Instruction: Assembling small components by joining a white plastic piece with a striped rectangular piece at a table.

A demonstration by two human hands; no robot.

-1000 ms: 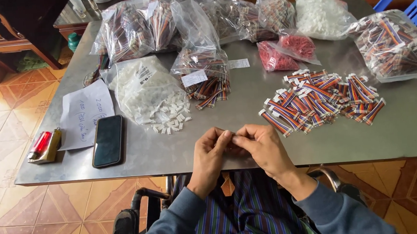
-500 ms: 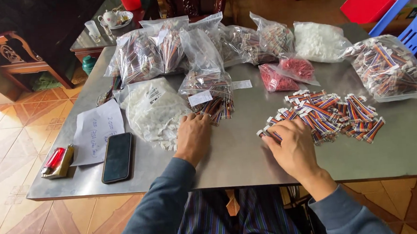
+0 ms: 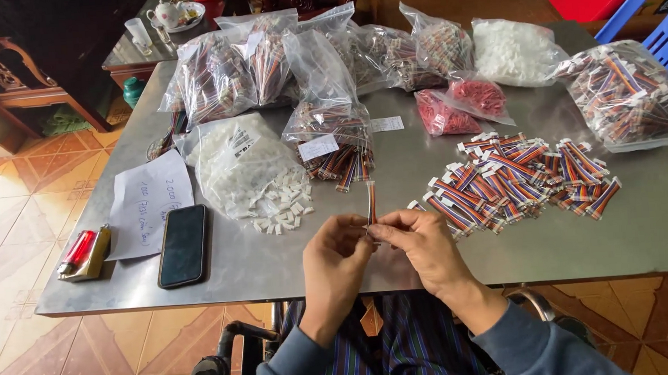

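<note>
My left hand (image 3: pixel 337 255) and my right hand (image 3: pixel 424 245) meet over the near edge of a grey metal table (image 3: pixel 573 241). Between their fingertips they pinch a short multicoloured ribbon cable (image 3: pixel 371 202) that stands upright. A heap of finished cables with white connectors (image 3: pixel 517 177) lies just right of my right hand. Left of my hands, small white plastic connectors (image 3: pixel 282 205) spill from an open clear bag (image 3: pixel 240 164). A second open bag of coloured cables (image 3: pixel 333 136) sits straight ahead.
A black phone (image 3: pixel 183 245), a sheet of paper (image 3: pixel 149 202) and a red-and-brass lighter (image 3: pixel 83 253) lie at the left. Several clear bags of cables (image 3: pixel 632 98), red parts (image 3: pixel 461 102) and white parts (image 3: pixel 514 51) fill the back. A blue chair (image 3: pixel 667 23) stands far right.
Half a second ago my left hand reached to the cable bag and my right hand to the heap. Both have come back together near the table edge, holding one cable upright.
</note>
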